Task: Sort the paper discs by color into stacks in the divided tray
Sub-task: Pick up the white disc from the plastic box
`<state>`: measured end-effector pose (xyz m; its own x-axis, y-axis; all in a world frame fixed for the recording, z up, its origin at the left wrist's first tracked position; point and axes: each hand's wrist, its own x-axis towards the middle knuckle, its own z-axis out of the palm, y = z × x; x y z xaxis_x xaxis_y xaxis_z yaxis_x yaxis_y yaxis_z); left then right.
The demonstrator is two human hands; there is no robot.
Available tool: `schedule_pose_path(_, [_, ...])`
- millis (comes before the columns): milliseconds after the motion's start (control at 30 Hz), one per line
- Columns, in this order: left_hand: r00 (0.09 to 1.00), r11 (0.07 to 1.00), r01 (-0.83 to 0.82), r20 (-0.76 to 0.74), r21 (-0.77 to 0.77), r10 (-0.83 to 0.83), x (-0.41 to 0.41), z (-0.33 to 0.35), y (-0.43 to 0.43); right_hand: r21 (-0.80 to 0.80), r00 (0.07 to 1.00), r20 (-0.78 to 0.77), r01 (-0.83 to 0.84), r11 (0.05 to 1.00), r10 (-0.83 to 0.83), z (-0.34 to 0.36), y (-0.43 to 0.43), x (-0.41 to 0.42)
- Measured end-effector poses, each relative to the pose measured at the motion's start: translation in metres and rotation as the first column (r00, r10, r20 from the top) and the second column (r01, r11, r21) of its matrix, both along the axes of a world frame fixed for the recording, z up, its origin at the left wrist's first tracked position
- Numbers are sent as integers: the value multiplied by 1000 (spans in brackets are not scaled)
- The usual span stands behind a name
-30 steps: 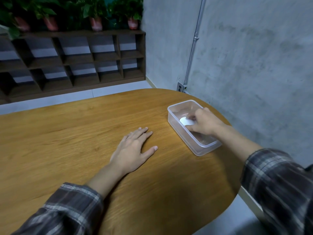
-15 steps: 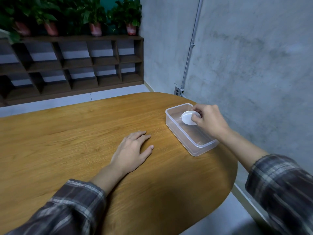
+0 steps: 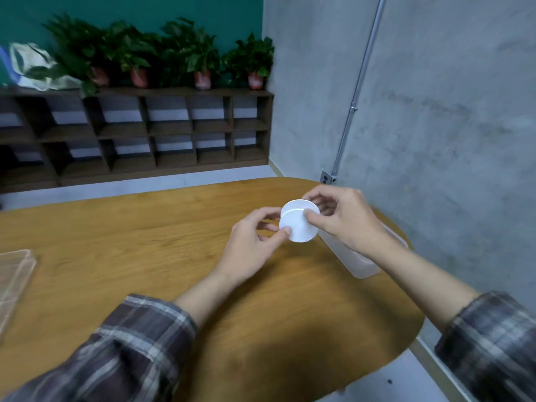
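**Operator:** Where are the white paper discs (image 3: 298, 226) sitting?

**Inspector:** They are hanging in the air above the wooden table (image 3: 145, 242), between the two hands, with the flat face turning toward the camera. An arc-shaped edge near the top is showing a second layer, slightly offset. The count cannot be told.

**Operator:** How is each hand gripping?

**Inspector:** The left hand (image 3: 255, 237) is pinching the lower left rim. Its thumb is pressing on the front face and its fingers are curling behind. The right hand (image 3: 345, 219) is pinching the upper right rim. Its thumb is lying on the front face and its fingers are wrapping round the back edge. Both grips are closing on the discs, so the discs are bridging the gap between the thumbs.

**Operator:** What is lying nearby?

**Inspector:** A clear container (image 3: 362, 265) is resting on the table under the right forearm, mostly hidden. A clear tray (image 3: 14, 274) is showing at the left edge of the table, well apart from the hands. Its contents cannot be told.
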<state>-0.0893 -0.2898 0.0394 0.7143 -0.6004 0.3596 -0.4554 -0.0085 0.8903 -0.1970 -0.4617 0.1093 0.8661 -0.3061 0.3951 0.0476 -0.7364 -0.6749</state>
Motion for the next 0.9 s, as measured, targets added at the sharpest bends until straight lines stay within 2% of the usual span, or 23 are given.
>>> schedule_pose_path(133, [996,997,-9,-86,-72,3,12,-2,51,1,995,1,-102,995,102,-1,46,24])
schedule_pose_path(333, [992,992,-121,-27,24,122,38,2,153,-95,961,-17,-278,956,278,-3,124,64])
schedule_pose_path(467, [980,976,-199,24,90,198,56,9,225,-76,934,0,-356,931,357,-5,182,90])
schedule_pose_path(700, [892,883,-448,6,141,452,73,13,342,-13,901,-50,-433,901,432,-9,277,137])
schedule_pose_path(900, [810,798,-581,20,161,586,83,19,424,50,859,-84,-502,863,505,-19,348,174])
